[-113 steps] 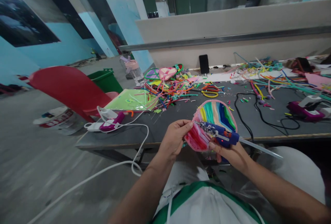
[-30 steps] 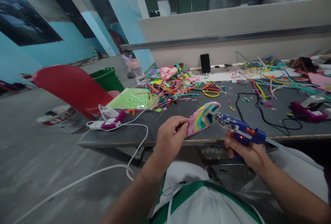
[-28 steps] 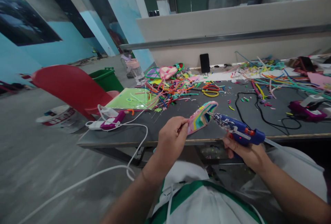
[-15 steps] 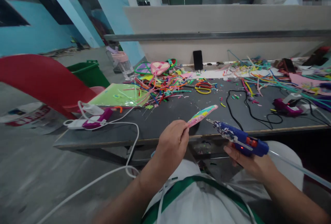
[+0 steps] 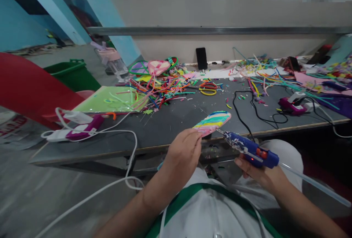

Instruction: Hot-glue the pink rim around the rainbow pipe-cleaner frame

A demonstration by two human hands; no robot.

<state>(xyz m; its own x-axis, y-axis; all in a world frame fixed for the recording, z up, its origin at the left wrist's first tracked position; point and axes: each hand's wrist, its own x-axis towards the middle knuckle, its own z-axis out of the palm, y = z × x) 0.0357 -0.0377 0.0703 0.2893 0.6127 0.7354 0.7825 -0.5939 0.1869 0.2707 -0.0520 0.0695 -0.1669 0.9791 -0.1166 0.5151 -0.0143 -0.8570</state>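
My left hand (image 5: 184, 151) is closed on the near end of a flat, rounded craft piece (image 5: 213, 121) striped in pink, yellow, teal and blue. The piece is raised in front of the table's front edge, with its striped face tilted up. My right hand (image 5: 257, 170) grips a blue hot glue gun (image 5: 247, 148) with a lit red light and a long clear glue stick (image 5: 313, 185) coming out of its back. The gun's nozzle is at the right edge of the piece, close to it; whether they touch I cannot tell.
Pipe cleaners (image 5: 165, 88) in many colours lie heaped on the grey table (image 5: 121, 131), beside a green sheet (image 5: 110, 99). Scissors (image 5: 208, 90), a phone (image 5: 201, 58) and power strips (image 5: 85, 127) are there too. A white cable (image 5: 134, 150) hangs off the front edge. A red chair (image 5: 24, 84) stands left.
The craft piece has turned so more of its striped face shows. The glue gun's nozzle has come nearer its edge. The whole view has shifted slightly to the right.
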